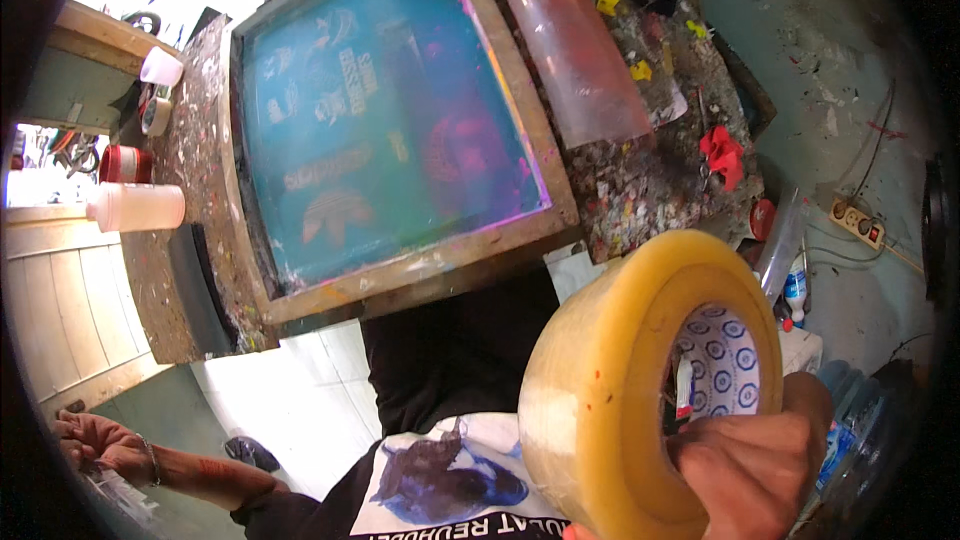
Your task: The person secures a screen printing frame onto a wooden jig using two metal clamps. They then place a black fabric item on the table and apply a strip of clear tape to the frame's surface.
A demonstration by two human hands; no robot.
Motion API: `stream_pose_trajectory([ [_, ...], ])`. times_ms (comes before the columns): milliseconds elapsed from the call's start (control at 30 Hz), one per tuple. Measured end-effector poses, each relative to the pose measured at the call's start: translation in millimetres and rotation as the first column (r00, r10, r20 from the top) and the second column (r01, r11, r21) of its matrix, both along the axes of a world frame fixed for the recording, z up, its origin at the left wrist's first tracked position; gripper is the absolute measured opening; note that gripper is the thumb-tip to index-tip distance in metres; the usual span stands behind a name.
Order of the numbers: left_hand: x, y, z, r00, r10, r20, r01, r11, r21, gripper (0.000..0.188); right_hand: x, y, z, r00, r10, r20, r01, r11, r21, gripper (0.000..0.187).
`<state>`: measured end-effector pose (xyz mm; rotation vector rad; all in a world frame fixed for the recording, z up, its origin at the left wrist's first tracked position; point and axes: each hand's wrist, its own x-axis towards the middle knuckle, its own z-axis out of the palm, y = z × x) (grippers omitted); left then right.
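Observation:
A large roll of clear yellowish packing tape (pixel 590 370) is held up close at the lower right. My right hand (pixel 755 460) grips it, with fingers reaching into the patterned cardboard core. Off at the far lower left, my left hand (pixel 105 448) has its fingers curled; what they hold, if anything, I cannot make out. Ahead of me a screen-printing frame (pixel 405 292) with a wooden border lies on the stained worktable (pixel 655 185). Its teal mesh (pixel 390 130) carries several pale designs and a magenta-tinted area at the right.
A rolled translucent pinkish sheet (pixel 575 50) lies right of the frame, near a red crumpled cloth (pixel 722 157). Along the table's left side stand a pale plastic cup (pixel 138 208) and a red tin (pixel 122 165). A power strip (pixel 858 223) and bottles (pixel 795 290) are at the right.

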<state>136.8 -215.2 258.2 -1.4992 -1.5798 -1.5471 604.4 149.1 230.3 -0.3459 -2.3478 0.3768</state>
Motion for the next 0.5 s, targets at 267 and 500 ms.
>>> stream_pose_trajectory([
  [267,-0.4,-2.8,-53.3,0.973,0.025,0.229,-0.036,0.998,0.044,0.019,-24.3,42.5,23.6,0.764,0.210,0.610,0.003,0.944,-0.329,0.015],
  [500,-5.1,48.9,-58.9,0.978,-0.071,0.195,0.076,0.997,-0.018,0.045,44.1,99.7,-146.3,0.752,-0.445,0.486,0.498,0.867,0.022,0.029],
])
